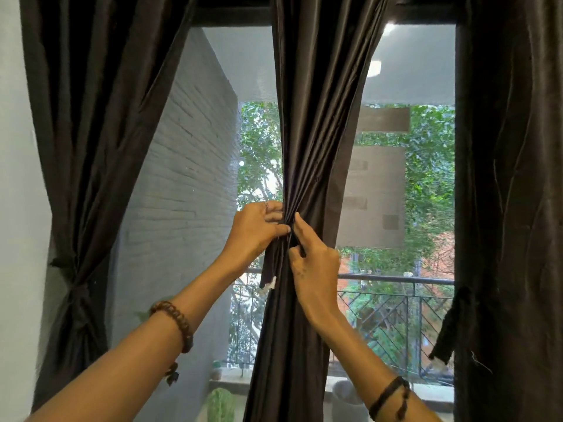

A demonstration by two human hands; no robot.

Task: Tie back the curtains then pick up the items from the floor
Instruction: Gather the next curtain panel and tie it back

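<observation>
Your forearms: closest to the lens, both reaching up to the middle curtain; beaded brown bracelet (176,322) on the left wrist, dark cord band (388,397) on the right.
Middle curtain (310,117): dark brown, slightly shiny fabric, long vertical folds, bunched narrow right where you're holding it, hanging in front of the window.
Left curtain (91,132): same dark cloth, already cinched low down by a knotted tie (74,289) against the pale wall.
Right curtain (511,178): hangs loose and crinkly, with a frayed dark strap (452,327) dangling off its edge.
Window (426,86): mesh screen; grey brick wall, green trees and a metal railing show through it.
Left hand (257,231): fingers curled round the gathered folds, thumb pressed across them.
Right hand (313,263): just below, touching the left; forefinger and thumb pinch a thin dark strip (268,269) of fabric against the bunch, and its loose end hangs down under your left hand.
</observation>
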